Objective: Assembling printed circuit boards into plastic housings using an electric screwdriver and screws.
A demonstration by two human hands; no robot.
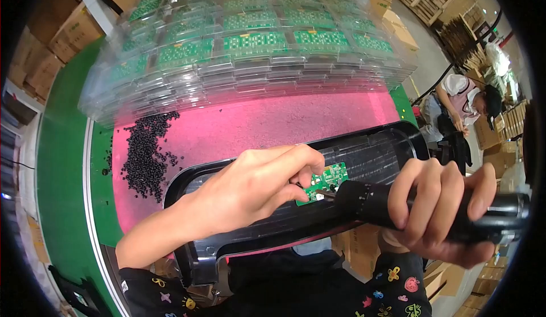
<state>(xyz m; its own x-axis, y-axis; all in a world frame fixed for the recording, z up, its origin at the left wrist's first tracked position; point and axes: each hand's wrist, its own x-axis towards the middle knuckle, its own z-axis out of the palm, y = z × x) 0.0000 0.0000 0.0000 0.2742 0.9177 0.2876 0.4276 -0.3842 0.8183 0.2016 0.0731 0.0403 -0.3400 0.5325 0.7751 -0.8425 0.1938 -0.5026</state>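
My right hand [438,209] is wrapped round a black electric screwdriver [369,202], which lies almost level and points left. Its thin bit reaches a small green circuit board [335,175]. The board lies in a long black plastic housing [375,155] with raised rims. Over the board's left part, my left hand [261,183] is closed, thumb and forefinger bent together near the bit. What sits between those fingertips is hidden. Small dark and white parts show on the board beside them.
Clear plastic trays [250,69] of green circuit boards are stacked across the back. A heap of tiny black pieces [145,158], perhaps screws, lies on the pink mat [256,115] at left. Beyond the green table [68,163] are cartons [74,38]. A co-worker [466,104] sits at right.
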